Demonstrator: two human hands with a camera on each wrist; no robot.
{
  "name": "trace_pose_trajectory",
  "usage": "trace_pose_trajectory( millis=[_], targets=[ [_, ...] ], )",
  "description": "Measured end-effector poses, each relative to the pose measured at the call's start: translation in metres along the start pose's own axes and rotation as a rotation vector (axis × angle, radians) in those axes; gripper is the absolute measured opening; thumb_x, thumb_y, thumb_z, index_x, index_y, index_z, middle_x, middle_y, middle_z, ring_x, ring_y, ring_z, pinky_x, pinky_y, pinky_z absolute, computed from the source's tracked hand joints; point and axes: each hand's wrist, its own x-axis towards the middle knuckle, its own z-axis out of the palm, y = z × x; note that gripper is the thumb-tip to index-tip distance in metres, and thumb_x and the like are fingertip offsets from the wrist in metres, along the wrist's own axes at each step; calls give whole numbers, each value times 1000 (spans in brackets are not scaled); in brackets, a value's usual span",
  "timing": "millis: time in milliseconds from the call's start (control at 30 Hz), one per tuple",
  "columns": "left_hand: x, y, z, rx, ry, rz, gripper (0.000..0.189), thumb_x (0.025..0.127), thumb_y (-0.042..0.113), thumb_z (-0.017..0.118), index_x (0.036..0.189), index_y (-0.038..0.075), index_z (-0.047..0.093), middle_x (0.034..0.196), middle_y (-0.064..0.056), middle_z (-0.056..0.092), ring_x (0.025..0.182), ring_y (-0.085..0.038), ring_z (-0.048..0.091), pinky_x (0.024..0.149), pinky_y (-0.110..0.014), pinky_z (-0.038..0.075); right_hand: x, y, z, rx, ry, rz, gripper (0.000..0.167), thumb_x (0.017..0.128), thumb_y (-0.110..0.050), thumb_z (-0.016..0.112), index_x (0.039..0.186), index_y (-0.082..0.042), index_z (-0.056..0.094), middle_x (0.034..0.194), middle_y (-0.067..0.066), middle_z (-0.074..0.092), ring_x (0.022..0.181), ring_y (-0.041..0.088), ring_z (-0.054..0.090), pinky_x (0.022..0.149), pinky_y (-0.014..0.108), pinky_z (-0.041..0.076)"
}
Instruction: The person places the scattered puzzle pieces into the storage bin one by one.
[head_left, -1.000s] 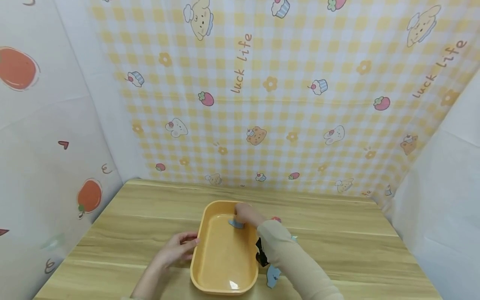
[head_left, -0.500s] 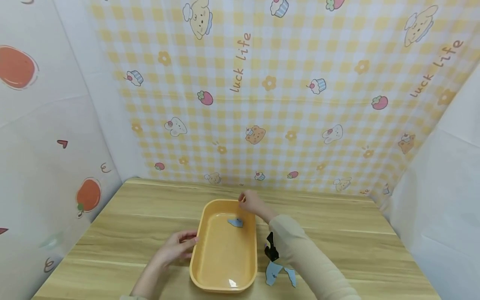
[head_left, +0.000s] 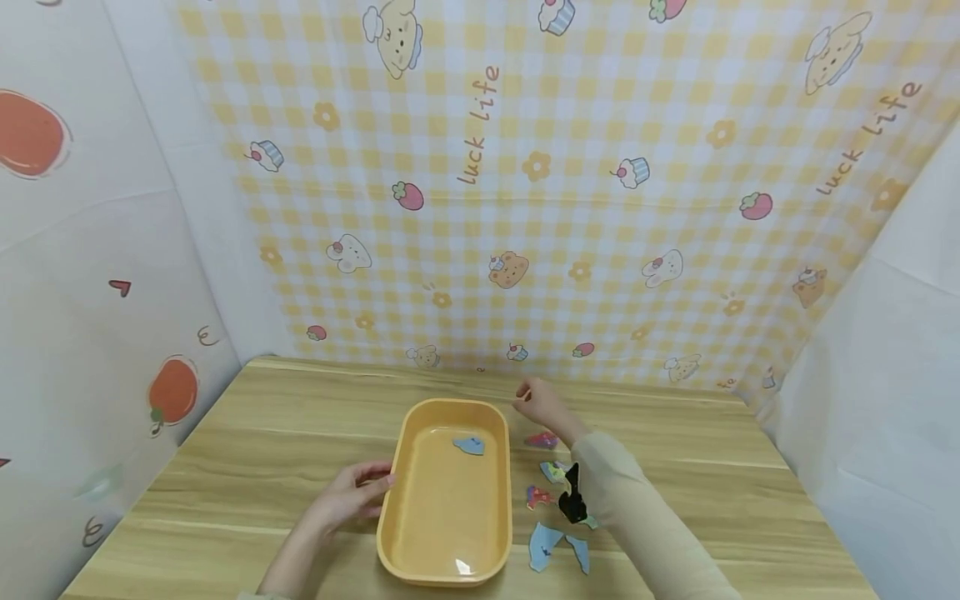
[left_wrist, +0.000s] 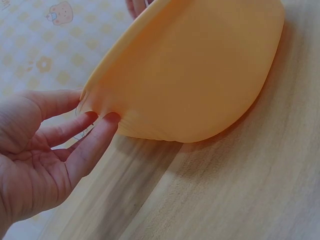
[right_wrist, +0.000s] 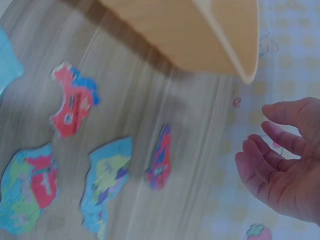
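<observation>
- Table (head_left: pixel 315 425), wood grain, across the lower part of the head frame, bearing everything
- Left hand (head_left: pixel 352 500), lower centre-left, lightly grasping the tray's left side, thumb at rim, fingers on outer wall
- Yellow tray (head_left: pixel 442 525), lower centre, looks like light, fairly stiff smooth plastic; would likely slide if bumped, best held by rim or long side
- Blue piece (head_left: pixel 469 446) flat inside tray, toward its upper right; thin, looks light and stiff, take by its edges; tray walls limit finger room
- Red-blue piece (head_left: pixel 537 497), right of tray, flat, narrow middle maybe the weak spot; pinch at a wide end
- Pink-purple piece (head_left: pixel 542 440), just above that, slim, pinch across its width
- Large pale blue piece (head_left: pixel 544 547), lower down, broad, easy edge grip
- Right hand (head_left: pixel 546 402), beyond tray's upper right corner, released, fingers loose, nothing held
- Blue-yellow piece (head_left: pixel 552 472), partly behind the black wrist device (head_left: pixel 573 500), which blocks the overhead look
- Small pale blue piece (head_left: pixel 578 552), lower right of centre, narrow, probably fiddly to lift
- Beige sleeve (head_left: pixel 637 500), lower right, covers table beyond
</observation>
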Motion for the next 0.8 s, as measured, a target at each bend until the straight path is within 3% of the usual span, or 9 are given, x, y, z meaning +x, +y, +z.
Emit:
trace_pose_trajectory(
  millis=[133,167,233,333,467,600,667,733,800],
  targets=[
    [-1,1,0,7,-1,0,58,92,22,54,129,-18,33,121,-33,47,98,-18,58,82,-36,57,-6,9,-2,-5,-25,51,24,83,-19,65,91,2,59,87,16,61,78,25,59,62,32,54],
    [-2,1,0,9,-3,0,59,92,22,53,129,-18,32,121,-33,47,99,-18,58,82,-35,57,-11,3,-5,-29,-40,114,24,82,-13,65,94,6,58,92,20,61,83,29,59,67,37,55],
    [-2,1,0,5,-7,0,59,92,23,53,129,-19,32,121,-33,47,99,-18,58,82,-35,57,-13,12,-5,-42,-51,121,27,82,-16,66,96,6,58,93,20,60,83,29,59,66,37,55],
    [-2,1,0,1,-10,2,59,92,22,53,129,-19,32,121,-33,47,99,-19,58,82,-35,57,5,69,10,-45,-30,21,40,80,-35,68,91,2,58,80,13,60,69,20,57,55,28,52],
    [-2,1,0,-4,-9,2,58,92,21,53,129,-19,32,121,-33,47,99,-19,58,82,-36,57,48,171,44,-72,-22,-1,47,73,-46,73,89,-3,59,74,4,59,62,12,55,50,24,49],
    [-2,1,0,-1,-5,0,58,92,21,53,128,-19,33,121,-33,46,100,-21,58,82,-36,57,61,211,54,-122,-66,55,42,73,-35,74,95,-3,59,83,10,62,71,18,58,58,28,52],
    [-1,2,0,3,-2,-2,58,92,22,54,129,-18,33,122,-33,46,101,-21,58,82,-36,57,56,208,52,-141,-74,49,42,74,-33,74,96,-2,57,84,12,61,71,20,57,58,28,51],
    [-1,2,0,6,0,-5,58,92,22,54,129,-18,33,122,-33,46,101,-21,58,82,-36,57,38,176,40,-144,-106,89,41,76,-25,73,104,1,56,93,17,61,79,26,59,66,33,53],
    [-1,1,-1,7,0,-6,59,92,23,54,129,-18,33,122,-33,46,100,-20,58,82,-36,57,24,150,32,-94,-122,74,41,75,-19,75,103,4,55,88,16,62,75,22,61,65,31,53]
  ],
)
